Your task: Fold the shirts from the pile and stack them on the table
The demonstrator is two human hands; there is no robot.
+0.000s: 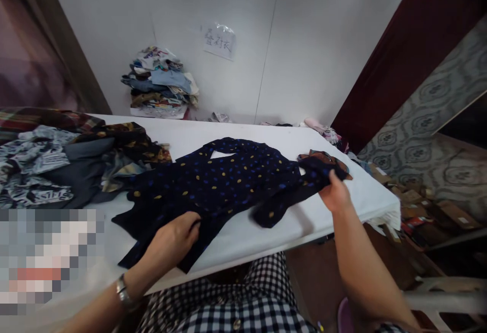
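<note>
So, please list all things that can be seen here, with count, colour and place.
shirt: one, navy with yellow and blue dots, spread on table
table: one, white, centre
clothes heap: one, mixed dark and printed, table's left
folded pile: one, mixed colours, by wall
sign: one, white paper, on wall
boxes: several, brown, floor at right
left hand: on shirt's hem, pinching the cloth
right hand: grip on sleeve

**Checked Shirt, Bare Forearms**

A person wears a black-and-white checked shirt (236,302), buttoned down the front with small pale buttons. Both forearms are bare. A silver metal wristwatch (122,292) bands the left wrist; the right wrist carries nothing.
</note>
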